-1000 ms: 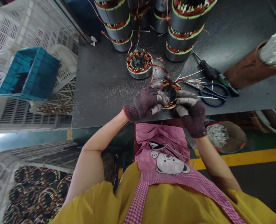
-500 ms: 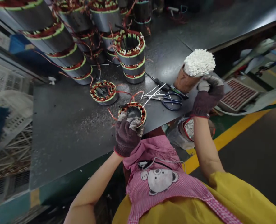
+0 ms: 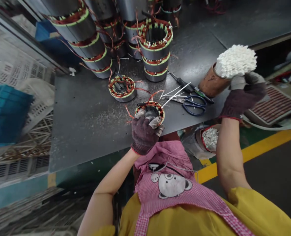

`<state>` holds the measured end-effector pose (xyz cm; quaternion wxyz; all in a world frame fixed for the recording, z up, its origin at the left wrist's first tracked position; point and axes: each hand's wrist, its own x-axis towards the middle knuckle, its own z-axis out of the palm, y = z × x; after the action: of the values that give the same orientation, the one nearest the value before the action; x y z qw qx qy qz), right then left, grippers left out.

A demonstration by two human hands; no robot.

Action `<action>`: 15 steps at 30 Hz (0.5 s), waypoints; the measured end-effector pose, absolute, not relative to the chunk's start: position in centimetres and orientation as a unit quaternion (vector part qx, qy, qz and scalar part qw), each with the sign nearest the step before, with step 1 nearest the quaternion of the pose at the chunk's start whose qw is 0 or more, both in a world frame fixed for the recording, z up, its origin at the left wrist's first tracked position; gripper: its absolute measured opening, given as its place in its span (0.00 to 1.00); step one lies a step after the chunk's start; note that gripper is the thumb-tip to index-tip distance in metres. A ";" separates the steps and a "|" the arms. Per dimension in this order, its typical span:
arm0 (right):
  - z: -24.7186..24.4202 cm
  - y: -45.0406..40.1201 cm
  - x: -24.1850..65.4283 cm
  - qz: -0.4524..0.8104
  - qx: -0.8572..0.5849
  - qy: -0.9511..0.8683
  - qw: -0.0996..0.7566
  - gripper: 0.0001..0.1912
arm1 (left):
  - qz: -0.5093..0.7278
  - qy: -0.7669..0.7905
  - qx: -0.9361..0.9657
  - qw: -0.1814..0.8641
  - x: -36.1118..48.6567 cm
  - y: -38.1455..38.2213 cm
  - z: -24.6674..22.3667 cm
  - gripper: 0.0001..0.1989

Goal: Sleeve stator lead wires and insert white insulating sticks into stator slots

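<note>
My left hand (image 3: 146, 131), in a dark glove with pale fingertips, is closed on the near rim of a small motor stator (image 3: 162, 113) with copper windings. One long white stick (image 3: 177, 94) slants up from its right side. My right hand (image 3: 246, 91), gloved alike, is at the right side of a thick bundle of white sticks (image 3: 236, 60) in a brown pot (image 3: 213, 80). Its fingers are curled; what is between them is hidden. Blue-handled scissors (image 3: 194, 105) and several loose white sticks (image 3: 173, 93) lie between the stator and the pot.
Another stator (image 3: 122, 88) stands to the left, with stacked stators (image 3: 156, 62) behind. A dark screwdriver-like tool (image 3: 182, 84) lies near the pot. Below the table edge is a bin of white scraps (image 3: 209, 139). A blue crate (image 3: 8, 114) is at far left.
The view has shifted, so the table things appear farther right and the bench things a bit higher. My right hand stays by the white bundle, and my left hand stays on the stator.
</note>
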<state>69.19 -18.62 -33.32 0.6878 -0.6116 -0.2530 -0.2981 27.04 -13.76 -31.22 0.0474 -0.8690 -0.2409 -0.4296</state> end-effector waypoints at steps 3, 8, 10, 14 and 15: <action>-34.0 -18.5 71.5 -0.327 -0.593 -0.246 0.693 0.05 | -0.464 -0.233 -0.853 0.047 26.8 -13.6 -32.0 0.17; -34.9 -17.8 72.2 -0.313 -0.594 -0.339 0.659 0.03 | -0.424 -0.259 -0.868 0.010 26.3 -13.3 -33.0 0.18; -34.9 -17.5 71.9 -0.312 -0.587 -0.338 0.666 0.01 | -0.421 -0.267 -0.867 0.001 26.2 -13.3 -33.0 0.17; -34.6 -20.1 72.8 -0.268 -0.559 -0.281 0.733 0.03 | -0.452 -0.244 -0.858 0.025 26.1 -13.7 -32.3 0.15; -34.4 -21.4 73.2 -0.218 -0.557 -0.296 0.745 0.04 | -0.452 -0.239 -0.859 0.026 26.0 -13.8 -32.1 0.15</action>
<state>73.16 -21.37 -34.43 0.7446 -0.5571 -0.2963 -0.2176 25.97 -13.76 -32.05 0.0260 -0.8588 -0.2393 -0.4522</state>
